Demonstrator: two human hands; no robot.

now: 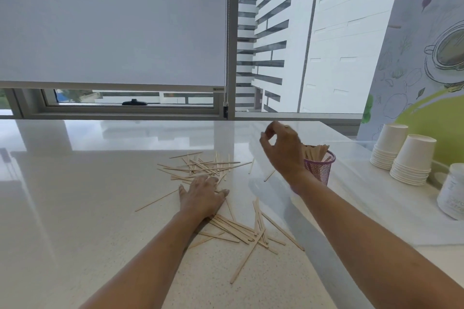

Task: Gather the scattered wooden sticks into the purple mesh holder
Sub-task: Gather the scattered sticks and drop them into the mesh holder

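Wooden sticks (200, 167) lie scattered on the white countertop (88, 195), all to the left of the purple mesh holder (321, 168). One loose heap sits level with the holder and well to its left. A second heap (241, 229) lies left of the holder too, but nearer the person. Two single sticks (270, 175) lie between the first heap and the holder, near its base. One thin stick (157, 200) lies furthest from the holder, on the far left of the scatter.

The holder stands upright and already carries a bundle of sticks (315, 150), their ends projecting above the rim.

Left hand (202, 195): palm down on the countertop between the two heaps, well left of the holder, fingers straight and spread, fingertips resting on the edge of the first heap.

Right hand (283, 150): raised off the countertop just left of the holder and partly covering it from this angle. Fingers are curled, thumb and forefinger tips close together in a ring. Whether they pinch anything cannot be told.

Right of the holder stand two stacks of white paper cups (389, 148), upside down, and beyond them a white jar (452, 193).
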